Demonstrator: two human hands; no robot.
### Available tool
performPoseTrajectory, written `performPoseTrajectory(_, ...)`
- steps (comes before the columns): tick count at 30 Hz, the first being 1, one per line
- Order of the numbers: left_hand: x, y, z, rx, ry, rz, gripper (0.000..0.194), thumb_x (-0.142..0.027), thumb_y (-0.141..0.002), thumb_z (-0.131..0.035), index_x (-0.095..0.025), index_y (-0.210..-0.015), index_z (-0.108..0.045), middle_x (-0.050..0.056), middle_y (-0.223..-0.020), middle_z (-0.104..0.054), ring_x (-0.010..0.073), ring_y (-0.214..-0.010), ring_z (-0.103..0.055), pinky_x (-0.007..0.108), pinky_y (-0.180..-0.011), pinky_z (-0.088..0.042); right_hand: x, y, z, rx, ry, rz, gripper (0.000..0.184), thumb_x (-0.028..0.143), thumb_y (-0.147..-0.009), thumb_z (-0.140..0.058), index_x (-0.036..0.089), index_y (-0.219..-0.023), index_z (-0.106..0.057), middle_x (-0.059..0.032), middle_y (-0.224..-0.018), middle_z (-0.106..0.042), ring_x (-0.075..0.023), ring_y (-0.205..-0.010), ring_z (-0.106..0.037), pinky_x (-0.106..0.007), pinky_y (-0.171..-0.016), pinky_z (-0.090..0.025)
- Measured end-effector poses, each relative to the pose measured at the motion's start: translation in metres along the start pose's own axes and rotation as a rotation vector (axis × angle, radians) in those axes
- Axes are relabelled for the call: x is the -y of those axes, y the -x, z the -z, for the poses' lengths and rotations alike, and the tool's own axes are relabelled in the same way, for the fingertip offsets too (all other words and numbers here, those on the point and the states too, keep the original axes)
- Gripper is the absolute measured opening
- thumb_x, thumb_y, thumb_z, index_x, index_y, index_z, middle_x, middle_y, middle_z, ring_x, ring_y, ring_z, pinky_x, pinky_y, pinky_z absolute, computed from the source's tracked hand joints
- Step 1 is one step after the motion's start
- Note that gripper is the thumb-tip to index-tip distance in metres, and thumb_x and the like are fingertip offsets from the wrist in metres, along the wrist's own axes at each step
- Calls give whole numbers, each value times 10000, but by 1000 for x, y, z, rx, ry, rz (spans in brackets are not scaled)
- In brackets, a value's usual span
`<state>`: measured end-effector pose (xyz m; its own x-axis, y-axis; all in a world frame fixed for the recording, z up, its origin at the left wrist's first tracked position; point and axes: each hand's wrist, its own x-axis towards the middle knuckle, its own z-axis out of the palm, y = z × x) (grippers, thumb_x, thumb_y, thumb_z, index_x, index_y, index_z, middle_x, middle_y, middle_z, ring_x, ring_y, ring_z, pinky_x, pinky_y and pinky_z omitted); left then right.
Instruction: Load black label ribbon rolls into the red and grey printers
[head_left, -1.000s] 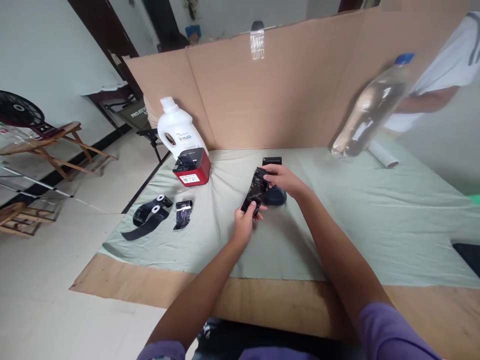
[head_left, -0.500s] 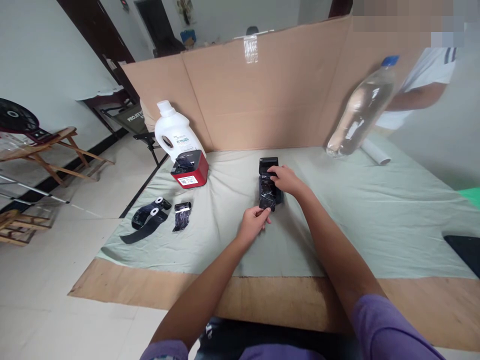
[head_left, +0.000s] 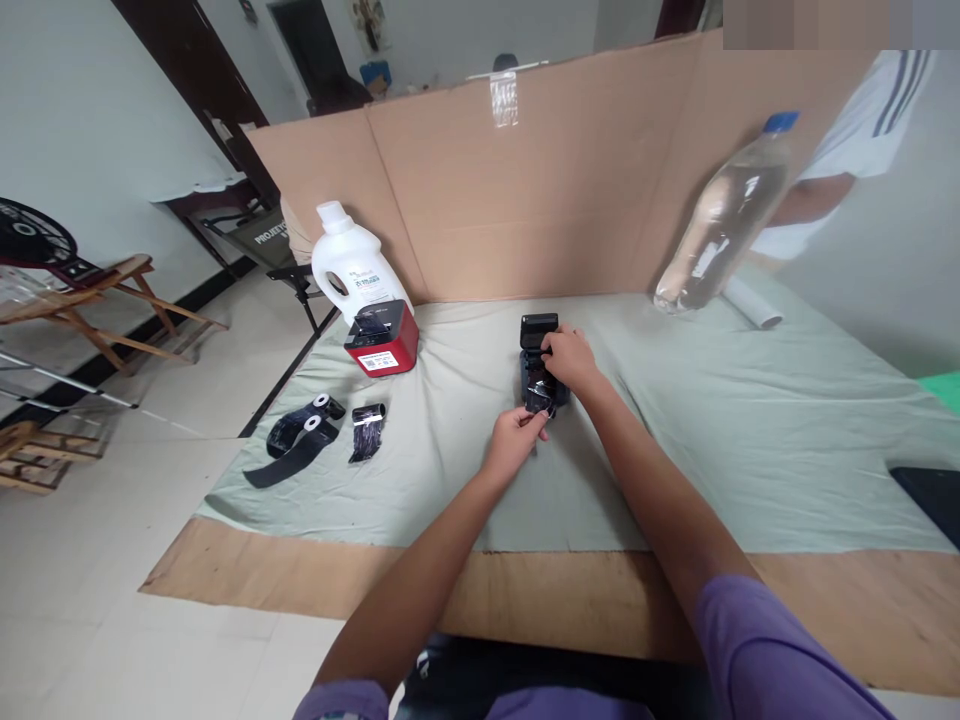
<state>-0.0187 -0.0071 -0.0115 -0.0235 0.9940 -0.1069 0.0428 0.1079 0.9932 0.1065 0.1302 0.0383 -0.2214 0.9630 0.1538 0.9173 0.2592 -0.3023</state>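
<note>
A small black device [head_left: 537,332] with its lid raised lies on the pale green cloth [head_left: 675,440]. A crinkled black ribbon [head_left: 537,388] stretches over it. My right hand [head_left: 571,358] is closed on the ribbon's far end, on top of the device. My left hand [head_left: 516,438] pinches the ribbon's near end just in front of the device. To the left on the cloth lie two more black ribbon rolls [head_left: 300,432] and a smaller one [head_left: 367,428].
A red and black label printer [head_left: 382,340] and a white jug [head_left: 351,268] stand at the back left. A clear bottle [head_left: 724,218] leans at the back right by a white roll [head_left: 752,303]. A cardboard wall [head_left: 525,200] backs the table. Another person's arm [head_left: 817,200] shows behind it.
The ribbon, held up and slanted a second ago, has been brought down onto the black device. Both hands moved toward the device and closer together.
</note>
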Motion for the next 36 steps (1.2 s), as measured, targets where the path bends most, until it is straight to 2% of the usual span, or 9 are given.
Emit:
performPoseTrajectory(5, -3, 2, -1, 1, -23, 13, 409, -549, -773, -652, -164, -638, -619, -16, -547, -549, 72, -444, -354, 234, -454, -273, -5, -7, -12, -249, -240, -92, 500, 287, -894, -607, 92, -1345, -518, -222, -1377, -551, -349, -1257, -508, -484, -1069, -425)
performPoseTrajectory(8, -5, 4, -3, -7, -51, -20, 405, -519, -800, -633, -167, -602, -600, -12, -550, -535, 80, -472, -384, 226, -471, -297, -12, -13, -16, -244, -489, -31, 577, 291, -919, -549, 110, -1454, -427, -202, -1441, -550, -299, -1237, -558, -455, -1070, -446)
performPoseTrajectory(11, -10, 8, -7, -8, 0, 40, 398, -498, -820, -610, -163, -606, -603, -13, -542, -514, 75, -463, -368, 219, -458, -263, -20, -18, -9, -186, -588, -12, 486, 304, -925, -524, 135, -1380, -536, -170, -1368, -613, -251, -1094, -635, -403, -983, -502)
performPoseTrajectory(13, -15, 11, -9, 36, 129, 149, 348, -471, -827, -593, -147, -721, -667, -11, -568, -539, 65, -432, -347, 218, -436, -211, -26, -18, 2, -118, -571, 53, 395, 302, -912, -543, 133, -1255, -643, -155, -1285, -653, -241, -1068, -644, -389, -974, -503)
performPoseTrajectory(16, -21, 15, -12, 92, 293, 265, 332, -421, -838, -583, -127, -919, -714, -9, -609, -574, 54, -399, -346, 217, -416, -156, -34, -13, 23, 52, -525, 185, 305, 268, -861, -618, 158, -1125, -723, -122, -1216, -689, -251, -1100, -641, -389, -1003, -492)
performPoseTrajectory(21, -25, 18, -12, 85, 252, 294, 287, -369, -859, -591, -113, -925, -703, -7, -601, -588, 51, -392, -358, 211, -412, -177, -35, -4, 43, 322, -426, 266, 300, 265, -873, -652, 211, -1152, -747, -82, -1303, -682, -264, -1215, -614, -381, -1071, -462)
performPoseTrajectory(26, -25, 19, -13, 105, 190, 289, 281, -360, -872, -575, -119, -913, -715, 1, -605, -609, 60, -399, -364, 219, -425, -223, -24, -6, 32, 305, -387, 88, 465, 185, -858, -654, 215, -1322, -684, -97, -1437, -625, -284, -1268, -601, -386, -1089, -456)
performPoseTrajectory(31, -23, 21, -9, 173, 205, 229, 268, -327, -816, -560, -132, -858, -739, -17, -554, -555, 55, -395, -319, 227, -436, -189, -16, -4, 12, 265, -482, -61, 541, 138, -830, -644, 198, -1367, -654, -119, -1445, -616, -284, -1287, -589, -377, -1085, -455)
performPoseTrajectory(36, -19, 24, -6, 180, 171, 160, 260, -339, -774, -539, -152, -772, -721, -19, -536, -533, 64, -406, -311, 232, -446, -189, -24, 7, 5, 255, -528, -150, 593, 287, -866, -663, 229, -1449, -571, -124, -1299, -688, -236, -985, -695, -367, -884, -558)
